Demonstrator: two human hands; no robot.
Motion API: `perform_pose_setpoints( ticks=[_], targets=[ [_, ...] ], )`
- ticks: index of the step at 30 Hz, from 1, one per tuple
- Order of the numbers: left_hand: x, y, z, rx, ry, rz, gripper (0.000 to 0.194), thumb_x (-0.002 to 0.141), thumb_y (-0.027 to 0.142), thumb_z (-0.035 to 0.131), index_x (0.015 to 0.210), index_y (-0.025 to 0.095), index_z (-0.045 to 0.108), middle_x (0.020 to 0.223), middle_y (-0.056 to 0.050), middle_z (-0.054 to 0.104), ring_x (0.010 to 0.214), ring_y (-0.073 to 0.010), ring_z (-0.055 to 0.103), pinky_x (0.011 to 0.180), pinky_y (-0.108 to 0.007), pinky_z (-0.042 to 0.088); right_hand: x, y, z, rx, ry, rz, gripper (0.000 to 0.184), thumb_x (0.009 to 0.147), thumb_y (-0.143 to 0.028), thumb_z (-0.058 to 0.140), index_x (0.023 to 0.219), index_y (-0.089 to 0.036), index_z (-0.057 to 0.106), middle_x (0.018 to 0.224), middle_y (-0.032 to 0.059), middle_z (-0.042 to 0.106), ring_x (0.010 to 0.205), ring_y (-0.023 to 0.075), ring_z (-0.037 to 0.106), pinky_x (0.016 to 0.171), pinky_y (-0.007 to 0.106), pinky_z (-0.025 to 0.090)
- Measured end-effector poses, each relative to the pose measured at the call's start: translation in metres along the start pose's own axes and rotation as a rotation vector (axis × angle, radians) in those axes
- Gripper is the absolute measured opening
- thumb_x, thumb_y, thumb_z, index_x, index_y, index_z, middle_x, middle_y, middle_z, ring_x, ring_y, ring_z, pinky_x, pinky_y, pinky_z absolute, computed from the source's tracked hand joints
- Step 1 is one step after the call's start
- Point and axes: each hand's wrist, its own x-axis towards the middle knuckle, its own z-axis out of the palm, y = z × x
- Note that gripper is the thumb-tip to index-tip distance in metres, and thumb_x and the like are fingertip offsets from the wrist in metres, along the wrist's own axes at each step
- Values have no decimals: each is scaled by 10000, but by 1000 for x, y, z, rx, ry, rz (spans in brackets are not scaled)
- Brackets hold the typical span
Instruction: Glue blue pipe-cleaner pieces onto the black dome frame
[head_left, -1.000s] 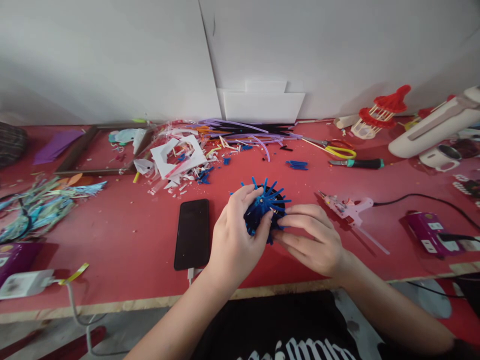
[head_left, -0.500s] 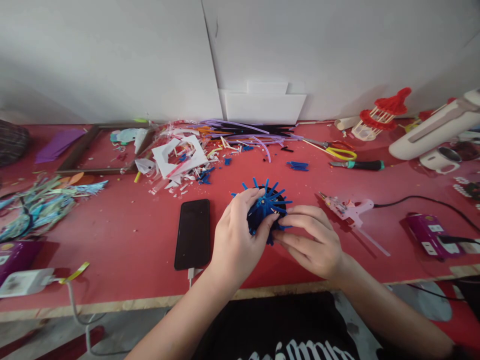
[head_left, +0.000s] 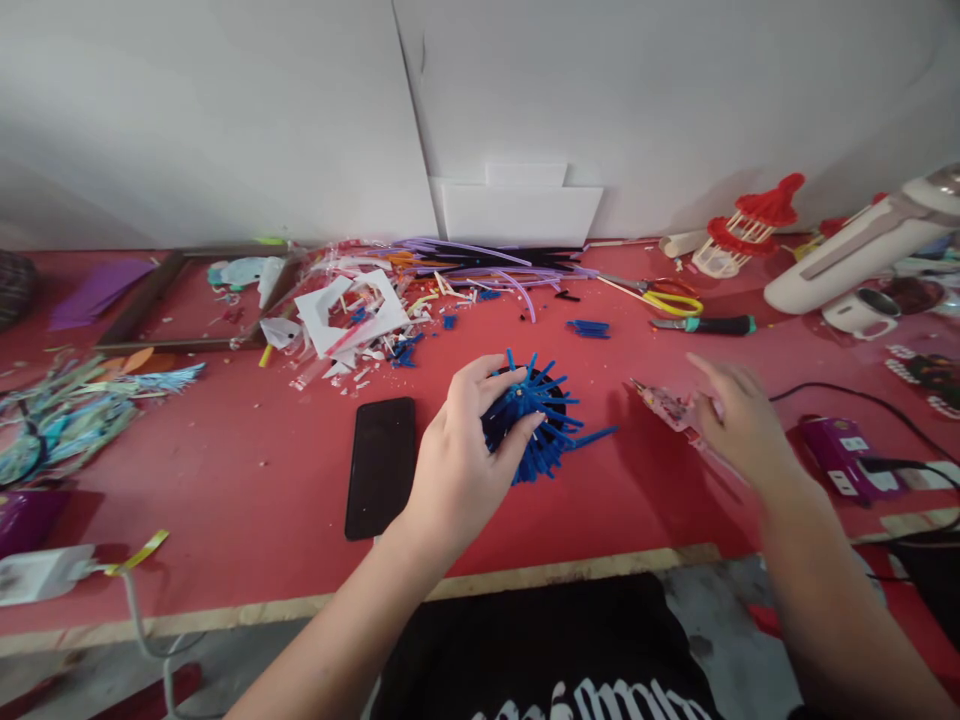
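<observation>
My left hand (head_left: pixel 480 440) holds a spiky blue pipe-cleaner piece (head_left: pixel 538 455), thumb and fingers closed around its upper left side. Blue stems fan out from its centre, with a black part partly showing behind them. One longer blue stem (head_left: pixel 598 437) sticks out to the right. Over the handle of a pink hot glue gun (head_left: pixel 664 405) is my right hand (head_left: pixel 742 430), its index finger stretched out and thumb apart. It covers much of the glue gun, and whether it touches the handle I cannot tell.
A black phone (head_left: pixel 381 468) lies left of my left hand. Behind are cut blue stems (head_left: pixel 589 328), a green-and-black cutter (head_left: pixel 712 325), yellow-handled scissors (head_left: pixel 671 300) and scraps (head_left: pixel 352 320). At right stand a purple power socket (head_left: pixel 847 455), a mug (head_left: pixel 859 312) and a white bottle (head_left: pixel 847 250).
My right hand has let go of the blue piece and moved right to the glue gun. My left hand still holds the piece, with a longer stem now visible at its right.
</observation>
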Motion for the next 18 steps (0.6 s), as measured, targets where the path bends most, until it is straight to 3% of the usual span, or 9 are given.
perform_pose_setpoints(
  ticks=[4,7,13,18],
  targets=[
    [8,-4,-10,-6,-70,-3,553,900,208,752,1349,240,431,1208,-46,778,1216,-225,710,1012,-347,604,-11,57,2,27,-88,-30,534,782,-42,436,1210,-213,706,995,105,772,842,256,743,690,382,580],
    [14,-9,-15,-51,-125,5,541,911,213,731,1363,252,437,1222,-46,775,1206,-234,716,995,-355,614,-14,75,-1,88,-114,-114,624,707,12,447,1195,-256,728,1012,80,789,825,234,765,634,323,569],
    [17,-12,-22,-48,-159,47,389,1001,237,577,1373,249,461,1274,-75,754,1210,-227,714,1009,-367,603,-17,79,-2,193,-150,-265,636,628,41,460,1093,-267,767,1031,76,781,852,231,771,648,295,572],
    [13,-16,-22,-115,-121,72,341,996,219,593,1329,243,526,1290,-63,745,1226,-196,702,1057,-325,574,-12,57,-4,195,-97,-226,424,705,-49,538,1032,-247,721,909,75,752,771,253,730,637,358,570]
  ],
)
